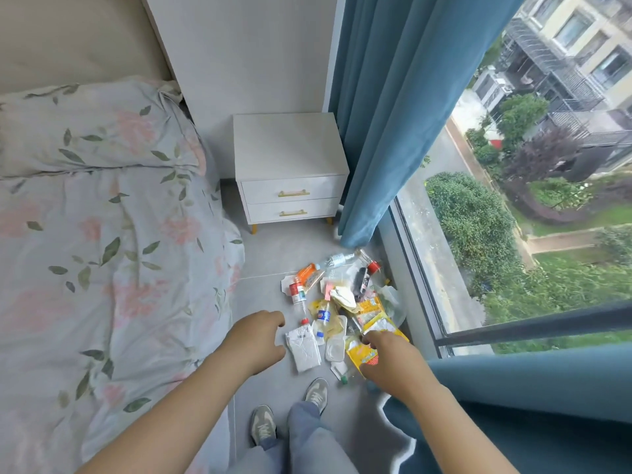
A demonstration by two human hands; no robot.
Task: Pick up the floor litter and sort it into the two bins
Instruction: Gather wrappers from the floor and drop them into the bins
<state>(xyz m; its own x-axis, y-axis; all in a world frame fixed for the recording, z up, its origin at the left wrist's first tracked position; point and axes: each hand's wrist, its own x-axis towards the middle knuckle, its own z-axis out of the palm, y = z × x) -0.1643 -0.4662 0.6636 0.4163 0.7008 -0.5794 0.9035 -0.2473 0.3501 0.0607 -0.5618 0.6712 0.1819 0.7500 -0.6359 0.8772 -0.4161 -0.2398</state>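
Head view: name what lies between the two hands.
In the head view, a white paper packet, a clear plastic tub and a yellow wrapper lie between the left hand and right hand.

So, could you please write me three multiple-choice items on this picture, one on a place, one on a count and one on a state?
1. Where does the litter pile lie?
A on a chair
B inside a bin
C on the floor by the window

2. How many drawers has the white nightstand?
A one
B two
C three

3. How is the left hand?
A bare, holding nothing
B gripping a bottle
C gripping a bag

Answers:
1 C, the pile sits on the grey tiles beside the glass.
2 B, two drawer fronts stand one above the other.
3 A, its fingers curl loosely with nothing in them.
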